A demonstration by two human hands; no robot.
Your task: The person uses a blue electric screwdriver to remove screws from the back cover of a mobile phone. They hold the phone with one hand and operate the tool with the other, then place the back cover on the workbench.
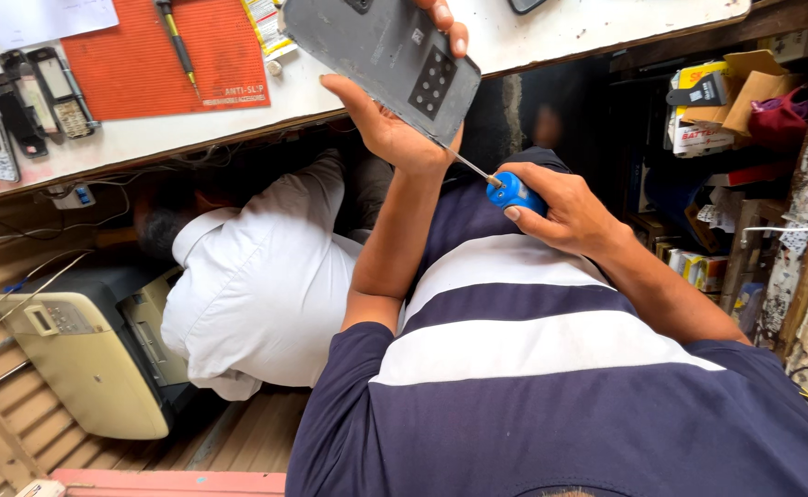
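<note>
White desk [533,41] edge above | we are holding a grey device panel [381,55] in our left hand [390,129] | right hand [565,212] is gripping a blue screwdriver [513,191], tip at the panel's underside | panel not yet opened.

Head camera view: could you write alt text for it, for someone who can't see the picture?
Seen from above, a person's left hand holds up a grey flat device panel while the right hand works a blue-handled screwdriver at its lower edge. Beside them another person in a white shirt bends under the white workbench, which bears an orange mat and old mobile phones.
</note>
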